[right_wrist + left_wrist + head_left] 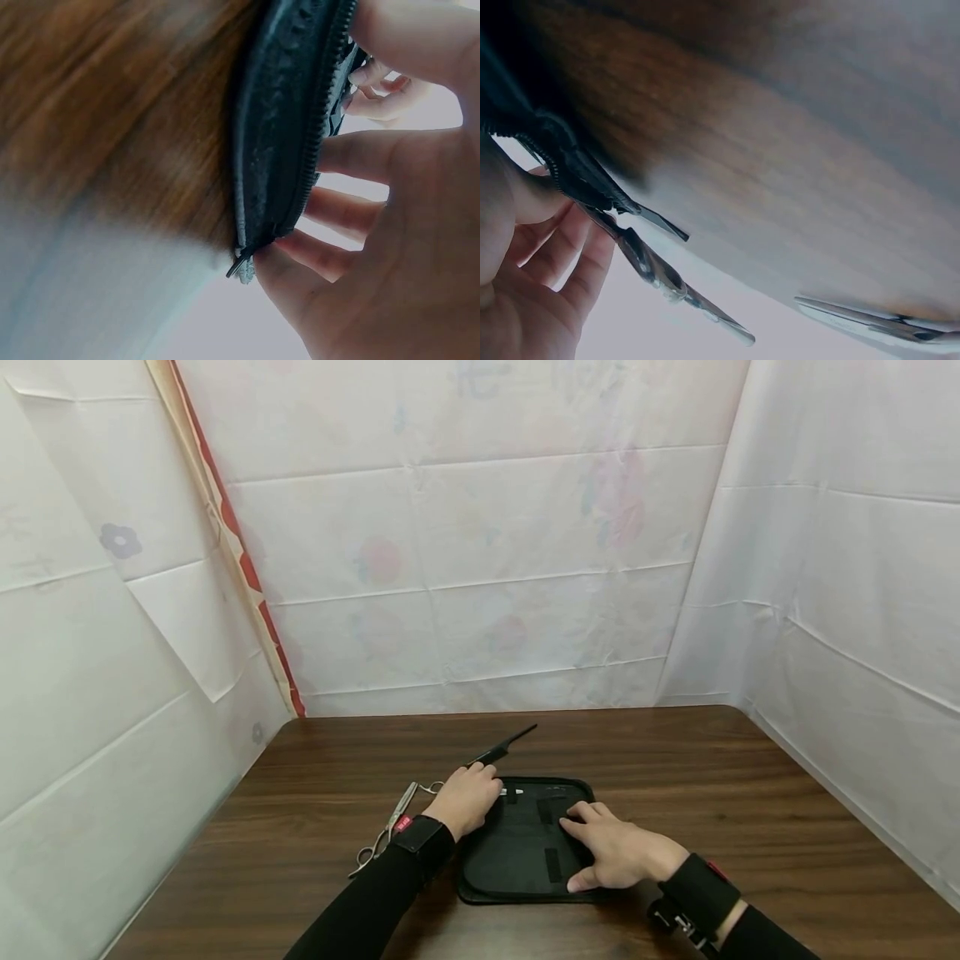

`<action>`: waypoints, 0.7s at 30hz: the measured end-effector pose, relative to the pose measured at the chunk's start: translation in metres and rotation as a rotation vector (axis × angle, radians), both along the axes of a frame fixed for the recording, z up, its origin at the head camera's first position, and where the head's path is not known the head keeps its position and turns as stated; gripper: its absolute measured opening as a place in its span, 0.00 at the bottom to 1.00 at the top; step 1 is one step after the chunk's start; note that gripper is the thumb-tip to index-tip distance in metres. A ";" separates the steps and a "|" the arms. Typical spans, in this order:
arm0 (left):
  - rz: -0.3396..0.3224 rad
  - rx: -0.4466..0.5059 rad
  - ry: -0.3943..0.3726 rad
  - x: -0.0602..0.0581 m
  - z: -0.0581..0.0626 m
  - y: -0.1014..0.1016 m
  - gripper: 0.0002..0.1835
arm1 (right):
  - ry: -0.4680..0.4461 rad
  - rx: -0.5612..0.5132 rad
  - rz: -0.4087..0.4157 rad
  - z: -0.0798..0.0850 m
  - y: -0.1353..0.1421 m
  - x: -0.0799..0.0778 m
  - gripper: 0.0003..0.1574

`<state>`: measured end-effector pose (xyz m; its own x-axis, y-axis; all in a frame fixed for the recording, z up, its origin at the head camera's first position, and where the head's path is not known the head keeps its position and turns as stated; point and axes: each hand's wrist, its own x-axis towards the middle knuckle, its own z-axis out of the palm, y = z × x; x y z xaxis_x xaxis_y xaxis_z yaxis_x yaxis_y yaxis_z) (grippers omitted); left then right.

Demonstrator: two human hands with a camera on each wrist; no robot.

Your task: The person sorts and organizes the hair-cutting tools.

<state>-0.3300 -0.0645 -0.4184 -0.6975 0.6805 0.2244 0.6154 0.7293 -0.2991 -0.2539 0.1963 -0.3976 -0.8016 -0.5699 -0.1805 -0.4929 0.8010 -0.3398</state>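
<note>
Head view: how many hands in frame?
2. The left hand is at the upper-left edge of the black case; the right hand is at its right edge. Neither is hidden.

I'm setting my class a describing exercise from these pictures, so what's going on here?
A person's left hand is at the left edge of a black zip case on a wooden table, and the right hand touches its right edge. The case's inside, with its straps, faces up. Silver scissors lie to its left, and what looks like a black comb lies beyond the left hand.
</note>
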 end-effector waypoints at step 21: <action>-0.009 0.001 -0.012 -0.001 0.001 0.006 0.09 | 0.006 0.011 -0.007 0.001 -0.002 -0.001 0.54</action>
